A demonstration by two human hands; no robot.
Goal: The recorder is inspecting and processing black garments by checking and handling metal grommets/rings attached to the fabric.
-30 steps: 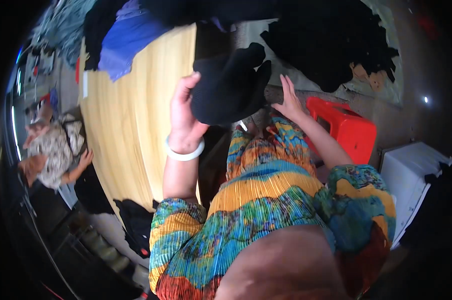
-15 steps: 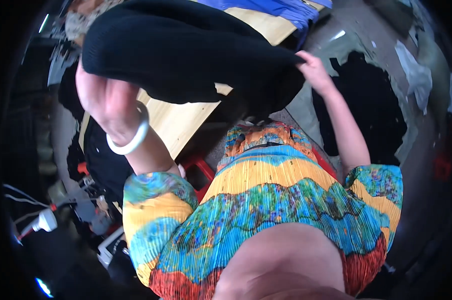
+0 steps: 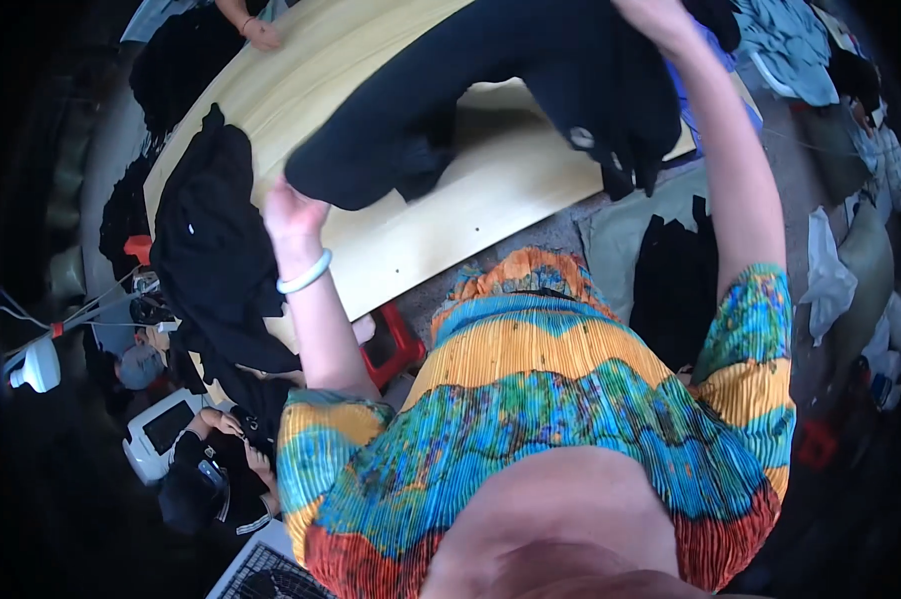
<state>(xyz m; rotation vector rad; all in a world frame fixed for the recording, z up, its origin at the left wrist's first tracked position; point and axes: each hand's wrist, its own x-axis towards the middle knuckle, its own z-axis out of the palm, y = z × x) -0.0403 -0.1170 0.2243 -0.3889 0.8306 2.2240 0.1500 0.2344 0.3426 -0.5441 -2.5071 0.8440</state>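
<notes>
At the far left, well away from either hand, a white machine (image 3: 33, 365) with cables sits in shadow, and a seated person (image 3: 206, 479) in dark clothes bends beside a white device (image 3: 156, 431) with a dark screen. Nearer, a limp heap of black clothing (image 3: 211, 255) hangs over the edge of the pale wooden table (image 3: 450, 220), just left of the left hand's fingers. The left hand (image 3: 293, 212), a smooth white bangle (image 3: 304, 274) on its wrist, is raised with its fingers closed on the lower edge of a black garment (image 3: 490, 90). The garment is soft, matte cloth, stretched as a broad dark band above the table between the two hands; its right end bunches into loose folds with a small pale button or tag. It hides much of the tabletop behind it. Below the left fingers a red plastic stool (image 3: 396, 344) stands on the grey floor. At the top left another person's hand (image 3: 261, 32) rests on the table's far edge. The right hand (image 3: 660, 18) is lifted at the upper edge, gripping the garment's upper end; its fingers are mostly cut off by the frame, so how tightly they close is unclear. Right of those fingers lie blue cloth (image 3: 715, 95) and grey-blue garments (image 3: 790, 45), and lower, a black piece (image 3: 675, 275) on a pale sack.
</notes>
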